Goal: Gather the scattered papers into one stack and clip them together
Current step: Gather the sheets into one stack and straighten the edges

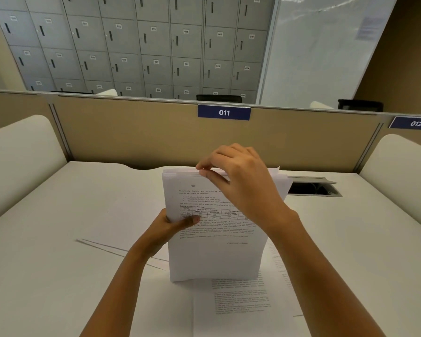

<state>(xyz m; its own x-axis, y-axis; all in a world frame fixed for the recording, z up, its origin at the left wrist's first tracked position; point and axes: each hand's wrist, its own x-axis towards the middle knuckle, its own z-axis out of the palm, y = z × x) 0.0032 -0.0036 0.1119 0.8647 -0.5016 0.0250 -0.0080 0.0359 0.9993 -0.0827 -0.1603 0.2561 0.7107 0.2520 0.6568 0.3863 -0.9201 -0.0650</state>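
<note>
Both hands hold stack upright on desk, centre frame

Left hand grips stack's 9 o'clock edge, thumb across the printed front; right hand pinches its 12 o'clock edge, sheet tops uneven there. Stack's bottom edge rests on loose sheet lying flat at 6 o'clock; more sheets flat at 8 o'clock. Cable port at 2 o'clock, apart from stack
</note>
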